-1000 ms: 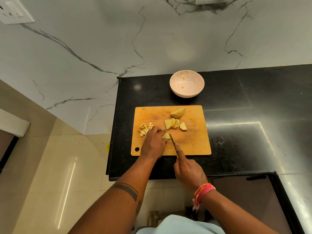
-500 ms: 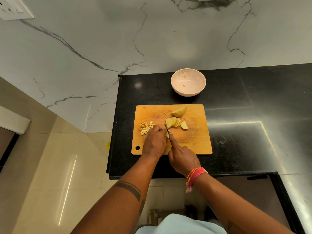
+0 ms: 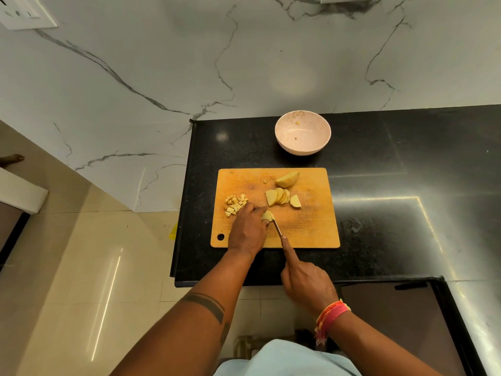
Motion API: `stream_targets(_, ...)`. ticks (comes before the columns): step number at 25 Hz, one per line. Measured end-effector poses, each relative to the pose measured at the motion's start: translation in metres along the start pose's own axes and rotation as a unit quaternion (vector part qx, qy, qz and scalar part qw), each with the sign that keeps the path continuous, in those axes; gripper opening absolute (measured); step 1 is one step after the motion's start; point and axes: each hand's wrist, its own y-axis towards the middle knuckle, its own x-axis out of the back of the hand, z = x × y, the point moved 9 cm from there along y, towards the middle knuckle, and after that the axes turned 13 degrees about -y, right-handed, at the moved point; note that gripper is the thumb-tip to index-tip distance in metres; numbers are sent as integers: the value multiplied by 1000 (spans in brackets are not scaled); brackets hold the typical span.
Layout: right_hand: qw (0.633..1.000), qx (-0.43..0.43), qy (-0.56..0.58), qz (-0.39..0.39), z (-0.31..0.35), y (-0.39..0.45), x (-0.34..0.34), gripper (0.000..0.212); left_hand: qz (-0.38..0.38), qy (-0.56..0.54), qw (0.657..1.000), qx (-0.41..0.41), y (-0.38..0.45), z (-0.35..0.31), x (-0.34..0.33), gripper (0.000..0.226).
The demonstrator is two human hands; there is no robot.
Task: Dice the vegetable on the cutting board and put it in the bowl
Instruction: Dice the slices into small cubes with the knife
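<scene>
On the wooden cutting board (image 3: 306, 229) my left hand (image 3: 248, 229) pinches a pale yellow potato slice (image 3: 267, 215) against the board. My right hand (image 3: 306, 283) grips a knife (image 3: 277, 227), index finger stretched along its spine, the blade tip touching the slice. A fan of potato slices (image 3: 280, 196) and a larger potato wedge (image 3: 287, 179) lie toward the board's far side. Several diced cubes (image 3: 235, 204) sit in a pile at the board's left. The pinkish bowl (image 3: 302, 132) stands behind the board, with only a few scraps inside.
The board lies on a black granite counter (image 3: 393, 172) whose left edge drops to a tiled floor (image 3: 81, 267). A marble wall (image 3: 189, 63) rises behind. A counter section (image 3: 477, 321) runs along the near right side.
My right hand has drawn back toward me from beside my left hand, pulling the knife along the slice. My left hand stays on the slice.
</scene>
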Motion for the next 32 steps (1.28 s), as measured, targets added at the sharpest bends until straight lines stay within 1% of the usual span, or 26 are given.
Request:
stream_targets(5,1000,-1,22,-21,7,17,13,72,-11,-2,1000,-6,-7,3,1,44)
stream_targets(12,1000,2,2,-13,24,53,17,69,-12,-10,1000,6,-3,0,5,37)
stream_targets(15,1000,13,-18,-4,24,47,10,72,-20,-6,1000,8,-3,-2,5,38)
stream_targets(19,999,12,-28,7,16,18,0,77,-17,-5,1000,7,-2,-1,4,40)
stream_targets(23,1000,9,2,7,5,-4,-5,74,-13,-17,1000,17,-4,2,5,42)
stream_targets(26,1000,8,21,-6,5,3,3,74,-16,-35,999,24,-7,9,6,45)
stream_targets(29,1000,12,12,-19,18,21,14,72,-18,-38,999,33,-8,11,7,43)
stream_targets(32,1000,15,13,-8,28,39,18,69,-20,-41,998,37,-6,11,8,38)
